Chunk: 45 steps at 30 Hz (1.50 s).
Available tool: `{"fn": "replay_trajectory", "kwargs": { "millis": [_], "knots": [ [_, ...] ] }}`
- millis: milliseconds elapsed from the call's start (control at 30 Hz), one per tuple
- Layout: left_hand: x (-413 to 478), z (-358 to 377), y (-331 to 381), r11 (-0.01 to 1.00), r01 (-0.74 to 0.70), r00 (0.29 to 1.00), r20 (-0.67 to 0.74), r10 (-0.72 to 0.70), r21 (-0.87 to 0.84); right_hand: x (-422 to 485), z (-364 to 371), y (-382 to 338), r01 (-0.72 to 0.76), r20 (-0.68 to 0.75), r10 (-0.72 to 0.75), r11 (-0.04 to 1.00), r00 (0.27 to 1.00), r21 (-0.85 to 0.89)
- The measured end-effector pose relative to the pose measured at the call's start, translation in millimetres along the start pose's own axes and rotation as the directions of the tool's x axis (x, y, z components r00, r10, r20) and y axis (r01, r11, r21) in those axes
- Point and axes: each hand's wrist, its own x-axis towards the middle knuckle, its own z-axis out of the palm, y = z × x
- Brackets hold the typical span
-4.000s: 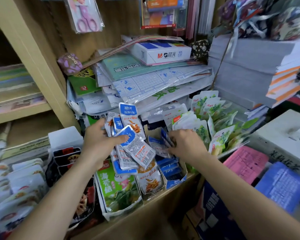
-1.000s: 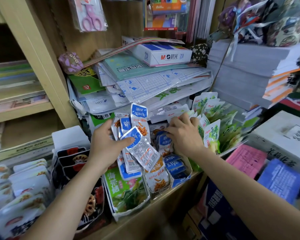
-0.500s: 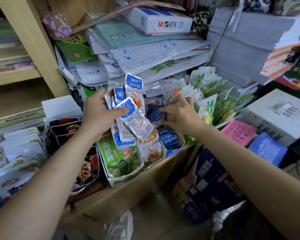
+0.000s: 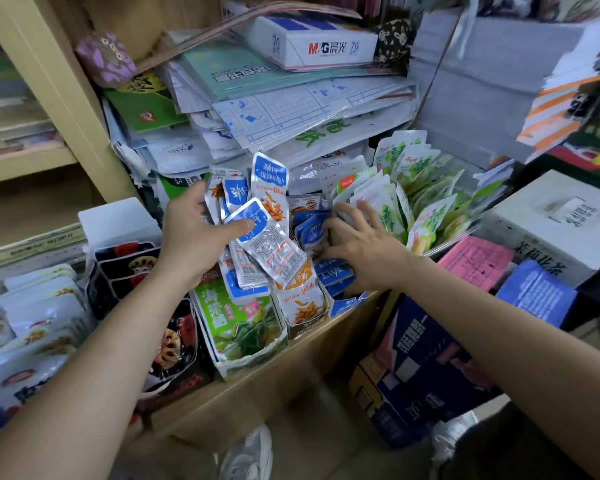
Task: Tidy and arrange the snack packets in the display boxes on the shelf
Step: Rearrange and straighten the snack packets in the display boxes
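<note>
My left hand point(image 4: 194, 237) grips a fanned bunch of blue-and-white snack packets point(image 4: 264, 223), thumb pressed across the front one, above the shelf's display boxes. My right hand point(image 4: 361, 247) reaches into the blue display box point(image 4: 347, 303), fingers spread over the blue packets point(image 4: 312, 230) standing inside and touching them. Just right of that hand, green-and-white packets point(image 4: 399, 202) stand in a clear tray. A green display box point(image 4: 236, 327) and a small box of orange-printed packets point(image 4: 302, 306) sit below my left hand.
Black lotus-root packets point(image 4: 125, 268) and white packets point(image 4: 32, 317) fill boxes at left. Stacked papers and an M&G box point(image 4: 312, 39) pile up behind. A white carton point(image 4: 555, 220), pink sheets point(image 4: 471, 261) and a dark blue carton point(image 4: 423, 372) stand right. The wooden shelf edge point(image 4: 257, 382) runs below.
The camera has tilted downward. My right hand has gone from the blue box up to the green packets and back into the blue box. My left hand keeps holding its bunch.
</note>
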Motion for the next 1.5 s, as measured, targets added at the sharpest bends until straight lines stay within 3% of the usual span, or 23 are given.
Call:
{"fn": "replay_trajectory", "kwargs": {
  "millis": [233, 333, 433, 567, 833, 1067, 1133, 1233, 1333, 1433, 1500],
  "knots": [
    [0.8, 0.0, -1.9, 1.000, -0.002, 1.000, 0.006, 0.002, -0.003, 2.3, 2.9, 11.8, -0.004, -0.334, 0.063, 0.985, 0.940, 0.175],
    [1.2, -0.2, 0.0, 1.000, 0.015, 1.000, 0.010, -0.015, -0.015, 10.6, 4.1, 10.2, -0.058, -0.413, 0.116, 0.987, 0.903, 0.151],
    [1.2, 2.1, -0.5, 0.999, -0.009, 1.000, 0.013, 0.010, -0.036, 18.9, -2.1, 10.4, -0.144, -0.455, 0.251, 0.956, 0.855, 0.256],
    [1.8, 1.8, -3.7, 0.999, -0.030, 1.000, 0.001, 0.030, -0.043, 25.0, -7.4, 9.3, -0.236, -0.423, 0.382, 0.904, 0.822, 0.357],
    [-1.4, -0.1, 2.8, 0.997, -0.067, 0.998, 0.010, 0.068, -0.037, 10.1, -0.9, 15.7, -0.134, -0.328, 0.227, 0.950, 0.917, 0.283],
    [-4.2, -3.8, 9.3, 0.994, -0.080, 0.997, 0.018, 0.081, -0.074, -3.6, -7.5, 15.7, -0.105, -0.264, 0.216, 0.920, 0.940, 0.379],
    [-5.0, -3.6, 9.6, 0.992, -0.086, 0.995, 0.034, 0.089, -0.089, -6.1, -14.0, 14.1, -0.124, -0.242, 0.270, 0.865, 0.932, 0.486],
    [-7.3, -0.6, 14.7, 0.990, -0.090, 0.994, 0.057, 0.097, -0.105, -6.0, -27.5, 13.5, -0.190, -0.166, 0.427, 0.673, 0.889, 0.715],
    [-9.3, 3.3, 16.8, 0.985, -0.119, 0.987, 0.094, 0.131, -0.124, 0.5, -38.6, 13.4, -0.188, -0.123, 0.469, 0.562, 0.874, 0.806],
    [-11.7, 5.7, 16.5, 0.985, -0.132, 0.983, 0.115, 0.144, -0.109, 6.7, -40.4, 9.6, -0.132, -0.145, 0.443, 0.535, 0.885, 0.834],
    [-8.8, 6.0, 13.5, 0.982, -0.140, 0.985, 0.083, 0.151, -0.125, 5.8, -40.2, 9.4, -0.115, -0.175, 0.406, 0.596, 0.897, 0.795]
  ]
}}
